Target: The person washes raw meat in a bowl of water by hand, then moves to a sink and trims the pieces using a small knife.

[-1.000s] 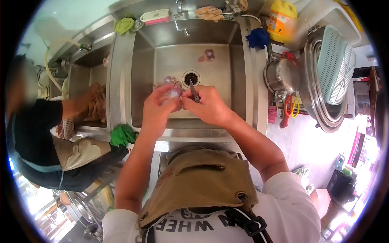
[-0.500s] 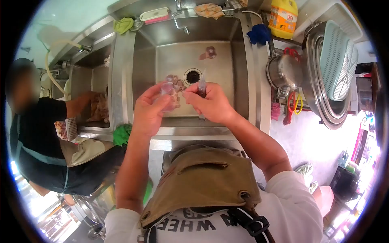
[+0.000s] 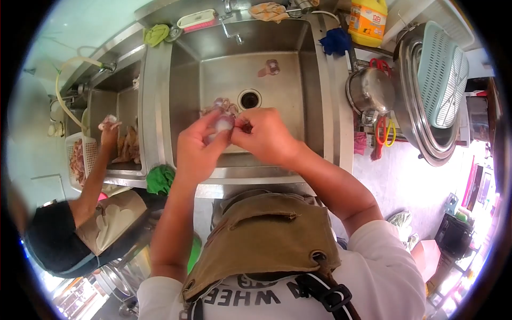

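Note:
Above the sink [image 3: 224, 74], my left hand [image 3: 200, 146] is closed round a purplish gizzard [image 3: 224, 124] with a pale, shiny patch. More gizzards [image 3: 220, 103] show just beyond my fingers; whether they lie in the sink or hang from the held one I cannot tell. My right hand [image 3: 266, 137] is closed and meets the held gizzard from the right. A dark bit of a small knife [image 3: 246, 127] shows between its fingers; the blade is hidden. Apart from my hands, a single gizzard [image 3: 272, 67] lies near the back right of the sink floor in a reddish wet patch.
The drain [image 3: 249, 99] is just past my hands, and a faucet [image 3: 234, 33] hangs over the back edge. On the left, a co-worker's hand [image 3: 110, 126] holds meat over another sink, beside a white basket [image 3: 80, 160]. Pots [image 3: 369, 90] and scissors [image 3: 381, 133] hang at right.
My right hand has turned and closed in on the gizzard, so the knife blade no longer shows. The co-worker has leaned back and lifted a piece of meat.

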Tool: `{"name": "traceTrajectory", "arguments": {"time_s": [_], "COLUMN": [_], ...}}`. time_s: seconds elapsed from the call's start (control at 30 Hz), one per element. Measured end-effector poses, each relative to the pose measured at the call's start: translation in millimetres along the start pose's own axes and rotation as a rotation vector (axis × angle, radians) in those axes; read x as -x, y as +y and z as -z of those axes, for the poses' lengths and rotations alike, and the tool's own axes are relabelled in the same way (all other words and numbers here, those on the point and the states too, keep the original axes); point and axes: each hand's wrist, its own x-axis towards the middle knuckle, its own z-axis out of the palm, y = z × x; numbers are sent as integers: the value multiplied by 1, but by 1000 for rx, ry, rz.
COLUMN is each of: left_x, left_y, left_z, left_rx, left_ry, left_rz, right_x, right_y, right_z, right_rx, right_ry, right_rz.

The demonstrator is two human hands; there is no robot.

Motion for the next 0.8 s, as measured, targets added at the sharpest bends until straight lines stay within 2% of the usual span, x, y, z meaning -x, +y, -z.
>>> {"name": "traceTrajectory", "arguments": {"time_s": [0.17, 0.27, 0.37, 0.47, 0.57, 0.63, 0.8], "left_x": [2, 2, 0, -3, -4, -4, -1], "left_y": [-3, -10, -21, -26, -20, -16, -4], "left_z": [11, 15, 24, 36, 35, 32, 23], "left_rx": [420, 598, 730, 835, 916, 922, 865], "left_ry": [-148, -216, -219, -274, -356, -341, -257], "left_rz": [189, 244, 187, 128, 88, 116, 123], "right_x": [-5, -1, 1, 1, -2, -2, 2], "right_y": [-12, -7, -11, -8, -16, -24, -30], "right_z": [18, 13, 20, 30, 29, 29, 18], "right_rx": [-596, -831, -1156, -1329, -1059, -823, -525], "right_ry": [-217, -243, -174, -172, -139, -139, -63], "right_rz": [-521, -587, -737, -694, -556, -493, -221]}}
